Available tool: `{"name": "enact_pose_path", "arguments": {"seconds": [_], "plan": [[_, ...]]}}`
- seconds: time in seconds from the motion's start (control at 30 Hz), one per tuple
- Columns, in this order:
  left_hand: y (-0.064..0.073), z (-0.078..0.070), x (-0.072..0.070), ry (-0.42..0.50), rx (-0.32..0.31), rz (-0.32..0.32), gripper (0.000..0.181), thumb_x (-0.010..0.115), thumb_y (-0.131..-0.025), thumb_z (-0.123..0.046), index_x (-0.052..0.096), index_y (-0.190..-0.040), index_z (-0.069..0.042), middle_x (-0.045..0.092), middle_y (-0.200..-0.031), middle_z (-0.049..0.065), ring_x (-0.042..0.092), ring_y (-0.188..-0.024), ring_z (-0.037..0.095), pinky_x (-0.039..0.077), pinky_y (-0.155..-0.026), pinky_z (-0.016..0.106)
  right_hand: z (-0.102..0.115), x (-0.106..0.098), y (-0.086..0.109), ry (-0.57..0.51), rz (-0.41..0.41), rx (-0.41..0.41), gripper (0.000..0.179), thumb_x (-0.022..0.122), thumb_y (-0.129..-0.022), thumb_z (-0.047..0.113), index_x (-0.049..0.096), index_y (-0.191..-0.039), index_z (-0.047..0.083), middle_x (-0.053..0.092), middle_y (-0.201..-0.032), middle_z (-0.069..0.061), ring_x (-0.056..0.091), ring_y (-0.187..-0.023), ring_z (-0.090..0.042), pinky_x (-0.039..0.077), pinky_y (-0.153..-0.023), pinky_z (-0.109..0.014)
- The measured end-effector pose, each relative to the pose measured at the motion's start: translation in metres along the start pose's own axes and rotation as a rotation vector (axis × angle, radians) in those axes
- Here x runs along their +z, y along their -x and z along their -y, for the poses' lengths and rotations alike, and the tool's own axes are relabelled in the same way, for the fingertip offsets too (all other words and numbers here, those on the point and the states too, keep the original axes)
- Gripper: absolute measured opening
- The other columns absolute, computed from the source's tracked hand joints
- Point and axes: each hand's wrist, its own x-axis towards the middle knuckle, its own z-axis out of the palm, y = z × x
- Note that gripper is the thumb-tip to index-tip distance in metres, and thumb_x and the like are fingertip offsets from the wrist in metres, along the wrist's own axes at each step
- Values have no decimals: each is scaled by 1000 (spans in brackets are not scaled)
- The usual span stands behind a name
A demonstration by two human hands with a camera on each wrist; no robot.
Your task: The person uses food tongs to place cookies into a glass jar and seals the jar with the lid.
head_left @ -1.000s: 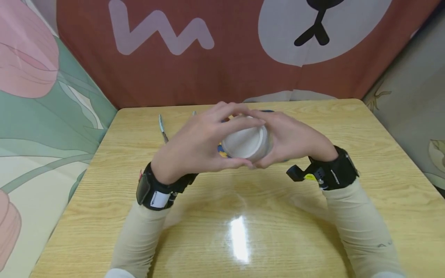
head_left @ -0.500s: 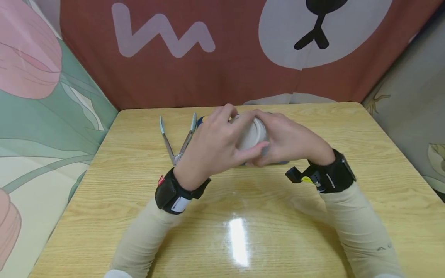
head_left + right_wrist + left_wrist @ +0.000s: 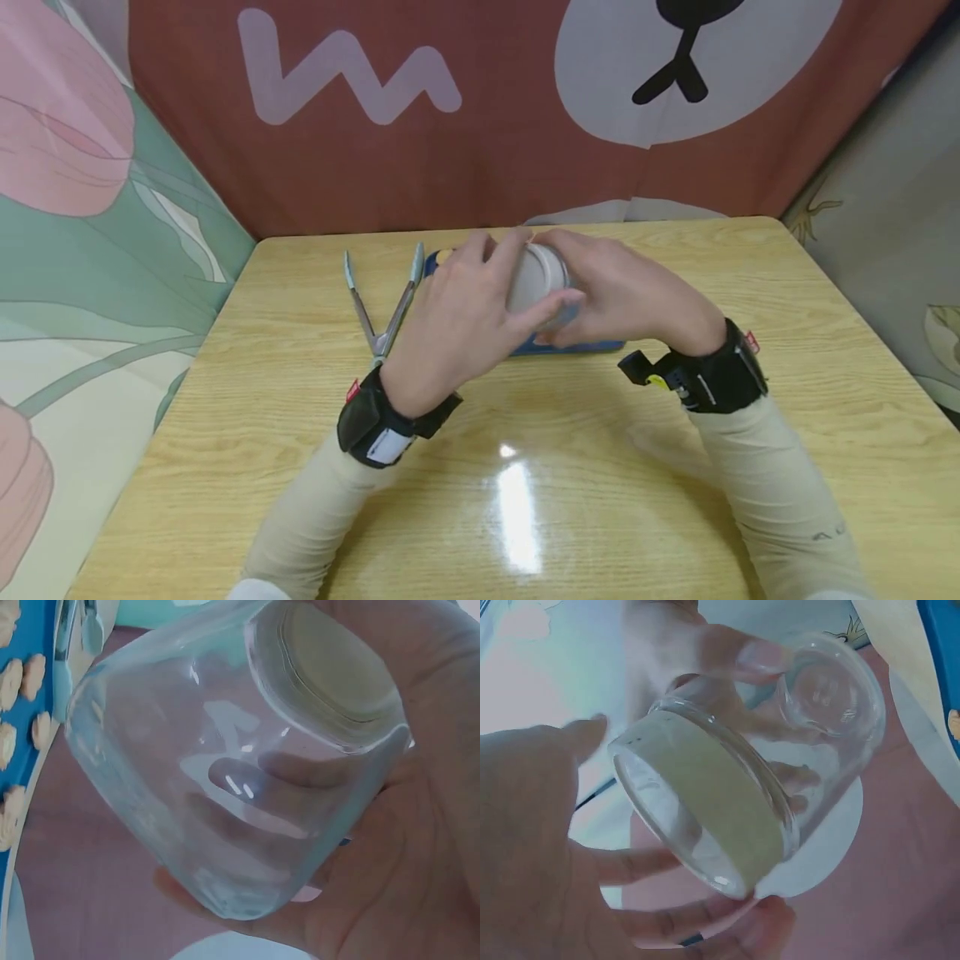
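Note:
A clear glass jar (image 3: 172,780) with a pale lid (image 3: 712,787) is tilted between the two hands over the table. My right hand (image 3: 630,292) grips the jar body, its fingers showing through the glass in the right wrist view. My left hand (image 3: 465,308) curls round the lid from the other side, fingertips at its rim and thumb close to the opposite edge. In the left wrist view the jar's base points away from the left palm, and no contents show inside.
Behind the hands lies a blue tray (image 3: 570,347), partly hidden, with several beige cookie-like pieces (image 3: 31,676) on it. Spread tongs (image 3: 382,340) with light blue tips lie left of it on the wooden table (image 3: 600,500). A red-brown printed cloth (image 3: 495,167) hangs behind the table.
My left hand has turned at the lid and its wrist has shifted right, uncovering more of the tongs. My right hand keeps hold of the jar at nearly the same place.

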Motion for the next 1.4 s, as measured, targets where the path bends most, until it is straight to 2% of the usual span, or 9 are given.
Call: {"name": "enact_pose_path", "arguments": {"seconds": [0.1,0.2,0.27,0.37,0.57,0.77,0.9,1.13,1.4], "plan": [[0,4,-2,54,99,80,75,58,-81,-65,42,-137,-19,46,-126,15,47,-105,31,54,-63,39,-3,-2,1,26,6,6,90,86,-57,38,40,-132,17,53,-112,4,53,-88,-11,51,-68,-35],[-1,9,-6,111,295,159,75,74,-76,-48,43,-139,-22,32,-143,13,28,-126,35,50,-79,40,-4,-3,2,33,26,-2,92,86,-57,39,39,-134,18,53,-115,4,54,-88,-10,50,-69,-35],[-2,11,-9,137,412,177,72,82,-71,-33,49,-134,-22,32,-146,11,22,-131,34,47,-87,40,-4,-4,2,30,39,1,92,87,-56,42,41,-133,19,53,-114,7,54,-86,-7,50,-68,-33],[-3,15,-12,166,476,180,66,86,-65,-15,57,-124,-19,41,-140,10,27,-129,32,48,-84,39,-3,-5,0,17,48,8,85,86,-57,42,43,-126,19,53,-104,11,54,-79,-4,50,-64,-31],[-2,18,-16,207,456,183,55,79,-69,-4,58,-118,-17,46,-132,7,34,-120,26,50,-75,34,-2,-7,-2,3,60,0,80,85,-59,44,43,-123,22,54,-101,12,55,-78,-2,51,-61,-29],[-1,19,-12,207,414,158,48,73,-80,-20,55,-124,-14,45,-131,13,40,-114,30,47,-82,41,-3,-5,-2,28,56,-3,87,86,-57,43,42,-128,20,54,-104,11,54,-82,-5,50,-64,-30],[-1,17,-6,154,325,132,51,61,-91,-37,46,-130,-8,50,-119,18,53,-93,28,48,-75,44,-3,-5,-2,41,59,-2,86,86,-56,42,43,-126,19,54,-104,10,54,-83,-6,50,-65,-31],[-1,8,5,43,30,183,56,36,-96,-57,44,-122,-8,54,-88,9,47,-55,14,44,-46,31,-3,-4,-2,41,77,-11,95,88,-54,42,41,-131,15,54,-106,9,54,-85,-5,52,-69,-32],[-2,8,10,-5,11,162,58,35,-95,-60,48,-116,-7,54,-85,6,51,-59,16,45,-45,29,-5,-3,1,58,87,-3,97,88,-54,45,41,-132,13,54,-106,7,54,-85,-7,52,-70,-34]]}}
